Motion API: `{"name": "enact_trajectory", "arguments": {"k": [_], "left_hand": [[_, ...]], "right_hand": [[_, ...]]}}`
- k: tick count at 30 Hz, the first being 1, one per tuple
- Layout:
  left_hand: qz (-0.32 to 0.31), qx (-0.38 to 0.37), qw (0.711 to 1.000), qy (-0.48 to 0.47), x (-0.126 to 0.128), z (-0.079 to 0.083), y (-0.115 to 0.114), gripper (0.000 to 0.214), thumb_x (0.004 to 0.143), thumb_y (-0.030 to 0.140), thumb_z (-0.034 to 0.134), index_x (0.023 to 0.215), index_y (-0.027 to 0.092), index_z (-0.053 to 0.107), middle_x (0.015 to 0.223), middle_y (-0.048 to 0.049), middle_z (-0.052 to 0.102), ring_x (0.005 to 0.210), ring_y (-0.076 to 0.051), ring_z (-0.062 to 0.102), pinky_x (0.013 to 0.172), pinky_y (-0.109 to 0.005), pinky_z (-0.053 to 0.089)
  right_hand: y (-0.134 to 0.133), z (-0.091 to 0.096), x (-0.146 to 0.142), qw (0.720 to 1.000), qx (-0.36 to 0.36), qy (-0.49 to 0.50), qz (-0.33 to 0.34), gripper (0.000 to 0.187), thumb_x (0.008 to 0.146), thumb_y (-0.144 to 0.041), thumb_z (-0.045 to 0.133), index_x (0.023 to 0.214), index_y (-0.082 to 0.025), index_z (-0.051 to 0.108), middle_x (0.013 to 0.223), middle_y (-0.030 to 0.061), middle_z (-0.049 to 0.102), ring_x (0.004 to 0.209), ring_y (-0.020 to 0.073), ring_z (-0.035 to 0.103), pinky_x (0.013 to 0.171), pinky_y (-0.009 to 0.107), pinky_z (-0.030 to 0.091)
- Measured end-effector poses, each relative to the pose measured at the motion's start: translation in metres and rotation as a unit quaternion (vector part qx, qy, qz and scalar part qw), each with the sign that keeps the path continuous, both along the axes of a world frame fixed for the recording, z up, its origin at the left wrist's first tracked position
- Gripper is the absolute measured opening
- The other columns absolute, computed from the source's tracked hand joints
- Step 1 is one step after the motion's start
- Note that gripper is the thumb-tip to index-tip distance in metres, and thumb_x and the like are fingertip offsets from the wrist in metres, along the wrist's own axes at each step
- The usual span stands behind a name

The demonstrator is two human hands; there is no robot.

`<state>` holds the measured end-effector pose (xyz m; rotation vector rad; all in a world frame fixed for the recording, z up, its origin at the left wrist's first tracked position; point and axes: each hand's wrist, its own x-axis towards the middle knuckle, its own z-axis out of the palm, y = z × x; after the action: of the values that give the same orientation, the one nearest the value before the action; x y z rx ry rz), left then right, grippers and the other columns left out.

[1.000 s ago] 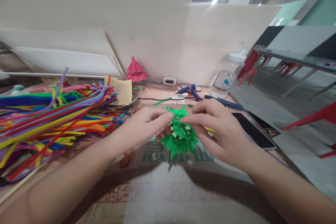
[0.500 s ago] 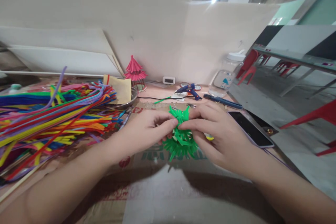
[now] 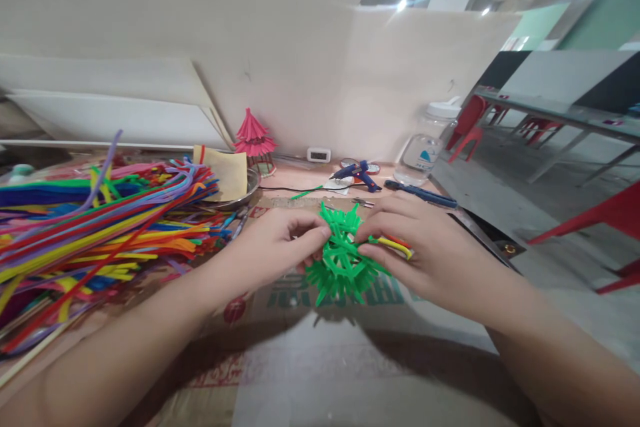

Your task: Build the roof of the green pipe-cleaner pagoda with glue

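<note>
Over the cardboard, a spiky green pipe-cleaner craft [image 3: 345, 257] is held up between my hands, its bent strips forming an open lattice with fringes at top and bottom. My left hand [image 3: 295, 240] pinches its left side with thumb and fingers. At its right side, the fingertips of my right hand [image 3: 420, 247] are closed on the green strips. Short yellow and red pipe-cleaner pieces [image 3: 397, 247] lie between that hand's index finger and thumb. The exact grip at the right fingertips is partly hidden.
Loose coloured pipe cleaners [image 3: 115, 227] are heaped at left beside a metal bowl [image 3: 253, 187]. Behind stand a pink pipe-cleaner pagoda [image 3: 253, 133], a small clock [image 3: 319, 155], a blue glue gun [image 3: 357, 173], pliers [image 3: 423, 193] and a clear bottle [image 3: 423, 150]. Cardboard [image 3: 300, 360] covers the tabletop.
The green craft has turned, showing its lattice more openly. My right hand has shifted, revealing more of the yellow and red pieces. The phone is now hidden behind it.
</note>
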<state>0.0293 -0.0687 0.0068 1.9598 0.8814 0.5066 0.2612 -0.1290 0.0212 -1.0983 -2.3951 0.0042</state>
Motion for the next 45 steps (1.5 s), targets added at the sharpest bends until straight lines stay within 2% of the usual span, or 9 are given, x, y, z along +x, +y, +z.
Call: {"name": "enact_trajectory", "arguments": {"k": [11, 15, 19, 24, 28, 35, 39, 42, 45], "left_hand": [[0.003, -0.027, 1.000, -0.014, 0.001, 0.002, 0.000, 0.033, 0.094, 0.042, 0.052, 0.072, 0.018, 0.060, 0.061, 0.0039, 0.052, 0.057, -0.012, 0.054, 0.054, -0.023, 0.048], [-0.001, -0.015, 1.000, -0.012, 0.001, 0.001, 0.001, 0.033, 0.094, 0.041, 0.052, 0.071, 0.018, 0.059, 0.061, 0.0040, 0.053, 0.057, -0.012, 0.054, 0.055, -0.022, 0.047], [0.002, -0.012, 1.000, -0.014, 0.001, 0.000, 0.003, 0.034, 0.093, 0.041, 0.052, 0.070, 0.017, 0.058, 0.060, 0.0042, 0.053, 0.056, -0.011, 0.055, 0.054, -0.021, 0.047], [0.002, -0.052, 0.998, -0.024, 0.000, -0.001, 0.009, 0.035, 0.091, 0.045, 0.054, 0.074, 0.016, 0.061, 0.062, 0.0031, 0.056, 0.056, -0.012, 0.057, 0.054, -0.022, 0.051], [0.009, -0.063, 0.998, -0.023, 0.001, -0.002, 0.015, 0.037, 0.089, 0.048, 0.055, 0.072, 0.016, 0.061, 0.061, 0.0022, 0.057, 0.056, -0.013, 0.059, 0.053, -0.024, 0.054], [0.042, -0.033, 0.998, -0.028, -0.002, -0.005, 0.029, 0.039, 0.087, 0.050, 0.056, 0.064, 0.018, 0.055, 0.057, 0.0035, 0.055, 0.050, -0.012, 0.057, 0.051, -0.022, 0.047], [0.050, 0.009, 0.998, -0.021, -0.008, -0.009, 0.039, 0.041, 0.088, 0.050, 0.054, 0.062, 0.018, 0.053, 0.055, 0.0032, 0.054, 0.050, -0.011, 0.053, 0.052, -0.022, 0.043], [0.066, 0.022, 0.998, -0.011, -0.011, -0.012, 0.044, 0.041, 0.088, 0.051, 0.052, 0.062, 0.019, 0.051, 0.053, 0.0042, 0.050, 0.049, -0.010, 0.047, 0.051, -0.022, 0.038], [0.076, 0.037, 0.996, 0.000, -0.012, -0.013, 0.048, 0.041, 0.087, 0.052, 0.051, 0.062, 0.019, 0.050, 0.052, 0.0050, 0.045, 0.049, -0.011, 0.043, 0.051, -0.022, 0.035]], "right_hand": [[-0.005, 0.003, -0.005, 0.999, -0.012, 0.008, 0.031, 0.006, 0.096, -0.025, 0.062, 0.098, -0.021, 0.067, 0.104, 0.0061, 0.067, 0.107, 0.0234, 0.059, 0.093, 0.041, 0.046], [-0.002, 0.000, -0.005, 1.000, -0.012, 0.005, 0.027, 0.008, 0.093, -0.014, 0.063, 0.095, -0.021, 0.067, 0.095, 0.0040, 0.066, 0.096, 0.0201, 0.059, 0.084, 0.036, 0.046], [0.002, -0.001, -0.004, 0.999, -0.011, 0.037, 0.032, 0.008, 0.096, -0.017, 0.060, 0.094, -0.019, 0.068, 0.096, 0.0047, 0.068, 0.096, 0.0193, 0.060, 0.082, 0.033, 0.045], [0.008, 0.007, 0.002, 0.983, -0.025, 0.176, -0.038, 0.021, 0.101, -0.025, 0.051, 0.092, -0.019, 0.068, 0.087, 0.0029, 0.072, 0.080, 0.0151, 0.065, 0.072, 0.026, 0.047], [0.013, 0.012, 0.010, 0.979, -0.041, 0.187, -0.068, 0.027, 0.100, -0.029, 0.049, 0.078, -0.021, 0.064, 0.069, -0.0004, 0.064, 0.063, 0.0130, 0.057, 0.058, 0.025, 0.041], [0.042, -0.009, 0.021, 0.957, -0.084, 0.258, -0.100, 0.026, 0.098, -0.025, 0.045, 0.075, -0.021, 0.056, 0.064, -0.0023, 0.055, 0.061, 0.0126, 0.051, 0.063, 0.027, 0.041], [0.058, -0.021, 0.024, 0.927, -0.167, 0.331, -0.063, 0.008, 0.091, -0.021, 0.052, 0.090, -0.019, 0.059, 0.072, -0.0021, 0.058, 0.065, 0.0130, 0.054, 0.064, 0.028, 0.043], [0.060, -0.024, 0.023, 0.908, -0.188, 0.373, -0.024, 0.012, 0.087, -0.017, 0.054, 0.099, -0.019, 0.058, 0.078, -0.0010, 0.060, 0.069, 0.0132, 0.055, 0.066, 0.028, 0.044], [0.057, -0.027, 0.019, 0.914, -0.178, 0.365, -0.020, 0.013, 0.089, -0.016, 0.051, 0.100, -0.020, 0.057, 0.079, -0.0010, 0.057, 0.069, 0.0129, 0.052, 0.064, 0.028, 0.042]]}}
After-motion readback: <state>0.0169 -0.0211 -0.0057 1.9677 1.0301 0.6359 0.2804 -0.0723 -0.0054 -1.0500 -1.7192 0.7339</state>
